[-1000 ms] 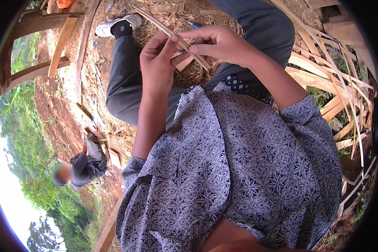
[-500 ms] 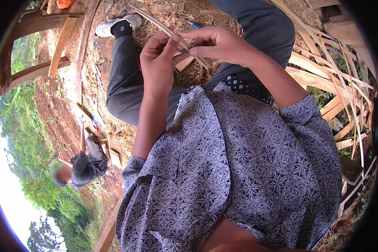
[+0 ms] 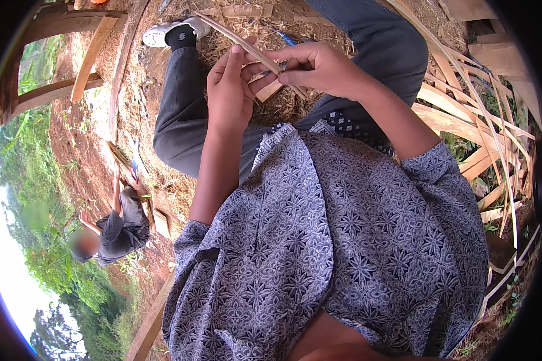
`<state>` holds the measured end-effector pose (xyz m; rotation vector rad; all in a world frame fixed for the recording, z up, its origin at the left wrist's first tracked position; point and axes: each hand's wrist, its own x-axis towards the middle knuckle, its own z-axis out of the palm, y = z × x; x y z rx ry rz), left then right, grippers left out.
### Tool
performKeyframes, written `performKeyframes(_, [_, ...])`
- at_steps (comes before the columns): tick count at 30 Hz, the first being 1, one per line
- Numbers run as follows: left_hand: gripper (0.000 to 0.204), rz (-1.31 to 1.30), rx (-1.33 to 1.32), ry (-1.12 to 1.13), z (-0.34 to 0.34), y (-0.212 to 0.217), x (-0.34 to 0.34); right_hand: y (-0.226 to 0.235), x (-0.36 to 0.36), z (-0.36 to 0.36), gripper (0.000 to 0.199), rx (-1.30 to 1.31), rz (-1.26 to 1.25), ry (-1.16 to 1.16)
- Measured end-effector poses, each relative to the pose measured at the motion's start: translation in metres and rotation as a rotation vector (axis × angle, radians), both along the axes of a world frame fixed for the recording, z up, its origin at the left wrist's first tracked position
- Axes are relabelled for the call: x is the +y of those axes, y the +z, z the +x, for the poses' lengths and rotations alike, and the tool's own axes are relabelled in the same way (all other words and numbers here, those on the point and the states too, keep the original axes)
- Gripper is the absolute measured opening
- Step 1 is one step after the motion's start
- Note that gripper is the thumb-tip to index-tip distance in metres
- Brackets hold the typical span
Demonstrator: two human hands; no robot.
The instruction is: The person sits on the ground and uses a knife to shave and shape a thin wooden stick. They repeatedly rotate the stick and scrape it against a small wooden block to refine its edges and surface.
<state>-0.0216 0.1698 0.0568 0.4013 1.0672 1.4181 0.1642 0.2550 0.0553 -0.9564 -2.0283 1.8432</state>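
My left hand (image 3: pixel 230 90) grips a long thin strip of split bamboo (image 3: pixel 235 37) that runs up and to the left over my lap. My right hand (image 3: pixel 319 67) pinches the same strip a little further down, fingers closed, next to a short pale piece of wood (image 3: pixel 270 90). A small dark blade seems to sit between my fingers, but I cannot tell for sure. A blue-handled tool (image 3: pixel 286 39) lies on the straw just beyond my right hand.
I sit with dark trousers and a white shoe (image 3: pixel 162 33) on straw-covered ground. A pile of long bamboo strips (image 3: pixel 482 120) lies to my right. Wooden beams (image 3: pixel 90 57) stand at the upper left. Another person (image 3: pixel 117 228) crouches on the red earth below.
Both hands keep hold of the strip with only a slight shift. The person below has moved a little.
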Motion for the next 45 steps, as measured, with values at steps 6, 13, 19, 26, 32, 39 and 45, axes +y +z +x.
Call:
performKeyframes(6, [0.033,-0.034,0.095,0.008,-0.002,0.000,0.003,0.009,-0.009,-0.010,0.048,-0.044,0.025,-0.032])
performKeyframes(13, [0.028,-0.067,0.137,0.036,-0.005,-0.017,0.007,-0.010,-0.031,-0.027,0.047,-0.020,0.013,-0.139])
performKeyframes(19, [0.032,-0.244,0.385,-0.210,-0.051,-0.078,0.011,-0.070,0.006,-0.021,0.041,-0.191,0.067,-0.104])
performKeyframes(26, [0.031,-0.297,0.514,-0.451,-0.095,-0.184,0.003,-0.165,0.087,0.051,0.028,-0.831,0.036,-0.119])
performKeyframes(32, [0.024,-0.216,0.956,-0.849,-0.089,-0.228,-0.017,-0.186,0.086,0.058,0.030,-1.182,0.006,0.019])
performKeyframes(39, [0.026,-0.194,0.954,-0.944,-0.070,-0.246,-0.020,-0.181,0.081,0.077,0.039,-1.135,0.408,-0.040])
performKeyframes(45, [0.030,-0.201,0.750,-1.125,-0.070,-0.250,-0.014,-0.189,0.090,0.090,0.069,-1.251,-0.035,-0.150])
